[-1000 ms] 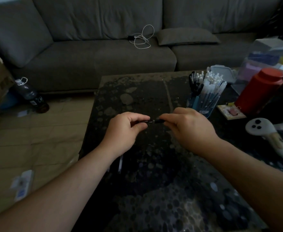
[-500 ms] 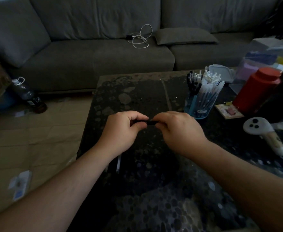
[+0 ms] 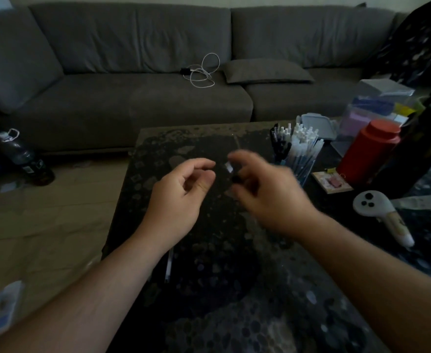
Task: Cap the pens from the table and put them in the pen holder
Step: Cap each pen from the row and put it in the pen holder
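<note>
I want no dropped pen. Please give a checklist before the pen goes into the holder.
1. Pen in right hand: ok, though blurred.
2. Cap fully on: cannot tell.
3. Left hand free: ok, nothing in it.
4. Pen holder upright on the table: ok.
5. Room in holder: cannot tell, it looks crowded.
6. Other pen by the left wrist: not ok, not yet put away.

dim room: grey sofa behind dark speckled table, tan floor.
</note>
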`<action>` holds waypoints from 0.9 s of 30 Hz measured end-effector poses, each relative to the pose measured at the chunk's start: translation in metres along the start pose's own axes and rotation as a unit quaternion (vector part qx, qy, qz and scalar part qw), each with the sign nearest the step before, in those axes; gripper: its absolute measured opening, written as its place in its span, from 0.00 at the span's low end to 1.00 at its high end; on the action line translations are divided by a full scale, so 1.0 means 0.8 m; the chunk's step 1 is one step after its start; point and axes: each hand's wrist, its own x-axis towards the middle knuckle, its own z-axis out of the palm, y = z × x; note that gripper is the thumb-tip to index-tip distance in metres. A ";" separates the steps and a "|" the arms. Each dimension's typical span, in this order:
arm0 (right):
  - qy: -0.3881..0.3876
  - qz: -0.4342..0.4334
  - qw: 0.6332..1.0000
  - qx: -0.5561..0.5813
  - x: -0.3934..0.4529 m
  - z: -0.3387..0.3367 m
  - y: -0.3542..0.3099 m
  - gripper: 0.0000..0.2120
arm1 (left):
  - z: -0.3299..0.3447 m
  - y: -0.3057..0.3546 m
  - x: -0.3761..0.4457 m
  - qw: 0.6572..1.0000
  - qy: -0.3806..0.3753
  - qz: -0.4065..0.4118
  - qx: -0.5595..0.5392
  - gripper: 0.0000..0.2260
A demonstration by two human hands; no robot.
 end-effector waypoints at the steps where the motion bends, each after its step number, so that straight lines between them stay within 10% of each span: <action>1: 0.041 0.036 0.998 0.026 0.010 -0.016 0.006 0.30 | -0.001 -0.002 0.000 1.000 -0.004 -0.013 -0.009 0.10; 5: 0.296 0.148 0.937 0.113 0.057 -0.075 0.041 0.27 | -0.002 -0.011 -0.002 0.999 -0.013 -0.044 -0.007 0.09; 11: 0.395 0.157 0.901 0.085 0.094 -0.087 0.087 0.21 | -0.002 -0.026 -0.001 0.998 -0.016 -0.057 -0.018 0.10; 18: 0.132 0.067 0.979 -0.143 0.095 -0.059 0.109 0.05 | 0.000 -0.029 0.002 0.996 -0.036 -0.080 0.012 0.08; 27: 0.077 0.150 0.956 -0.241 0.092 -0.075 0.110 0.19 | -0.002 -0.026 0.000 0.995 -0.055 -0.071 0.035 0.09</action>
